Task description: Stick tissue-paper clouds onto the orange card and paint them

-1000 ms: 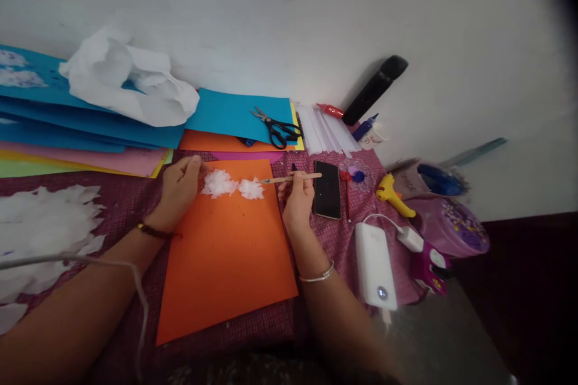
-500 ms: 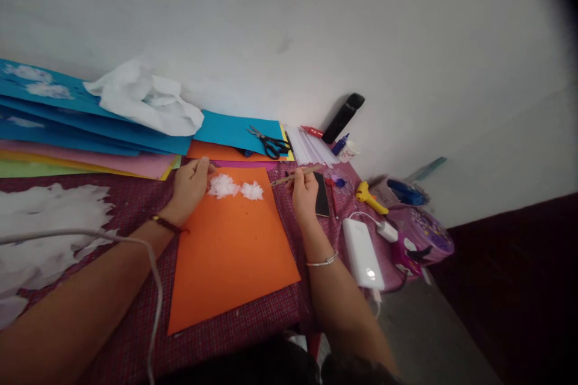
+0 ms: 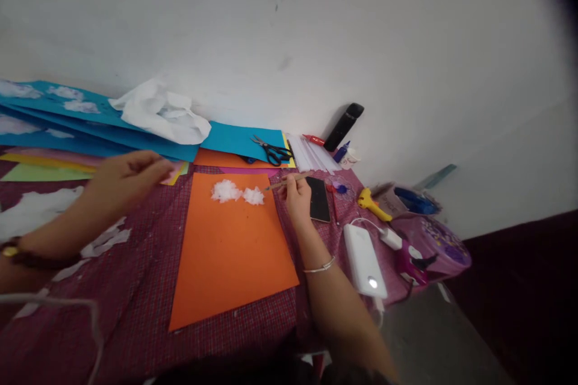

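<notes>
My right hand (image 3: 298, 198) is closed on a thin brown paintbrush (image 3: 277, 184). The brush tip hovers by the right edge of an orange paper sheet (image 3: 235, 252), close to the smaller of two white crumpled-tissue tufts. The larger tuft (image 3: 226, 190) sits to its left near the sheet's top; the smaller tuft (image 3: 253, 195) lies beside it. Slightly blurred, my left hand (image 3: 129, 177) hangs in the air left of the sheet, fingers loosely stretched and nothing visible in them. White torn tissue (image 3: 36, 210) lies below and behind that arm.
Blue sheets (image 3: 90, 126) with white patches are stacked at the back left under crumpled white tissue (image 3: 162, 111). Scissors (image 3: 273, 151) rest on coloured paper. To the right are a black phone (image 3: 320, 200), a white power bank (image 3: 365, 261), a yellow glue gun (image 3: 374, 204) and a black bottle (image 3: 344, 126).
My left hand has let go of the orange sheet's upper left edge and moved left, over the table. The brush in my right hand has shifted slightly. The view has tilted a little.
</notes>
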A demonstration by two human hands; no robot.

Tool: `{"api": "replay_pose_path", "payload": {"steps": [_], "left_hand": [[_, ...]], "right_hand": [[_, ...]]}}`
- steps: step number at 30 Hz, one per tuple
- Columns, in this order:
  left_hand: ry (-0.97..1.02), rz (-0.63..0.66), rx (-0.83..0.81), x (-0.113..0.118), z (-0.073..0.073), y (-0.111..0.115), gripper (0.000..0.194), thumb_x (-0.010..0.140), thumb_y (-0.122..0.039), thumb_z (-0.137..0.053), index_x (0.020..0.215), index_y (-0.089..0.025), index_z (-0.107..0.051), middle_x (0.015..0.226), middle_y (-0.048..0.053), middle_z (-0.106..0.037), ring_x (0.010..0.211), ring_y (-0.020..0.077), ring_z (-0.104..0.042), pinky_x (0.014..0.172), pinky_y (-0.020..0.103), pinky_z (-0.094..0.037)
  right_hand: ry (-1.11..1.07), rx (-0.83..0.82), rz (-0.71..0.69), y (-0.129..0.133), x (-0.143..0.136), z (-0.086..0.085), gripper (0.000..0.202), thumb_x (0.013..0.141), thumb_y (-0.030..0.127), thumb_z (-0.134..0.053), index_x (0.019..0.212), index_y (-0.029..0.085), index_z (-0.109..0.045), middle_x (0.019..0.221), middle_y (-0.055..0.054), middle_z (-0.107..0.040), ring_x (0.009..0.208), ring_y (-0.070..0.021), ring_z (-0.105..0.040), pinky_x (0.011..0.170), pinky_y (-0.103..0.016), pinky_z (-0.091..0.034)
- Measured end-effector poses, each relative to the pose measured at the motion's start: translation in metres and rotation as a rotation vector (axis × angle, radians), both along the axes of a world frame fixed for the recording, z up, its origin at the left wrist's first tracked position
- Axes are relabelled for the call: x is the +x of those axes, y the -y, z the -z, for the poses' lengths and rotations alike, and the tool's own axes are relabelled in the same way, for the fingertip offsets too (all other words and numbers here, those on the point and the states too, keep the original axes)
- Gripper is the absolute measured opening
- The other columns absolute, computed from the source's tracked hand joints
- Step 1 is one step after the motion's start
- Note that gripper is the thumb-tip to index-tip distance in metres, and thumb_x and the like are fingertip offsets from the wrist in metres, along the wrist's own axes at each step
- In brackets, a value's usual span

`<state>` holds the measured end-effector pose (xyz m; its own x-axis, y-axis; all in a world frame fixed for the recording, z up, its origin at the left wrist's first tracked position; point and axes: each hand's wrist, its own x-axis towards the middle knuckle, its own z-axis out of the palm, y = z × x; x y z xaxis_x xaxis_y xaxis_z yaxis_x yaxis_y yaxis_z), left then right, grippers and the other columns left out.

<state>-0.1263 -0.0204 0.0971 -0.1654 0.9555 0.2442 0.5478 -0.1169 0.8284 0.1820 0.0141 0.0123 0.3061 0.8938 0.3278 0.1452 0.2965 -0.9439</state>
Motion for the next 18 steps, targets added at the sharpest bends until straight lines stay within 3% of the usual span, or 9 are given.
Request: {"api": "replay_pose_path", "payload": {"steps": [3,5,8,10,13,18], "left_hand": [[0.009,0.274,-0.057,0.031,0.024,-0.013,0.026,0.071,-0.046,-0.059,0.080,-0.022,-0.063,0.078,0.002,-0.067,0.073,0.0214,-0.062,0.061,0.029,-0.049],[0.052,0.398,-0.149,0.057,0.035,-0.026,0.036,0.073,-0.038,-0.056,0.103,-0.019,-0.060,0.090,0.007,-0.071,0.078,0.0213,-0.066,0.064,0.030,-0.052],[-0.124,0.527,-0.200,0.088,0.044,-0.040,0.049,0.078,-0.023,-0.047,0.126,-0.016,-0.051,0.104,0.013,-0.072,0.078,0.0199,-0.068,0.066,0.030,-0.052],[-0.393,0.544,-0.140,0.101,0.047,-0.041,0.047,0.080,-0.014,-0.043,0.126,-0.015,-0.052,0.106,0.015,-0.070,0.086,0.0217,-0.068,0.073,0.033,-0.052],[-0.804,0.578,-0.012,0.107,0.053,-0.025,0.037,0.084,-0.008,-0.041,0.115,-0.012,-0.060,0.103,0.016,-0.069,0.094,0.0254,-0.066,0.078,0.036,-0.051],[-1.146,0.725,0.115,0.105,0.075,0.016,0.030,0.080,0.001,-0.045,0.095,-0.013,-0.066,0.094,0.014,-0.068,0.083,0.0261,-0.064,0.063,0.034,-0.051]], "right_hand": [[-0.019,-0.007,0.018,0.001,0.002,-0.003,0.028,0.090,0.045,-0.049,0.081,0.020,-0.056,0.055,0.004,-0.057,0.045,-0.0116,-0.051,0.046,-0.024,-0.040],[0.008,-0.012,-0.005,0.001,0.003,-0.003,0.026,0.090,0.044,-0.050,0.082,0.020,-0.056,0.058,0.003,-0.059,0.048,-0.0122,-0.053,0.048,-0.024,-0.042],[0.005,-0.013,-0.051,0.004,0.000,-0.002,0.025,0.092,0.043,-0.050,0.086,0.021,-0.058,0.063,0.001,-0.061,0.053,-0.0135,-0.056,0.052,-0.026,-0.045],[0.005,-0.008,-0.084,0.006,-0.004,-0.003,0.024,0.093,0.043,-0.049,0.089,0.021,-0.060,0.067,0.000,-0.062,0.057,-0.0143,-0.058,0.054,-0.027,-0.047],[0.103,0.000,-0.148,0.008,-0.012,-0.004,0.023,0.094,0.038,-0.048,0.091,0.021,-0.062,0.072,-0.001,-0.064,0.061,-0.0147,-0.061,0.058,-0.028,-0.049],[0.443,-0.012,-0.225,0.008,-0.025,-0.007,0.026,0.096,0.029,-0.045,0.081,0.022,-0.065,0.085,-0.005,-0.070,0.070,-0.0166,-0.064,0.066,-0.030,-0.049]]}}
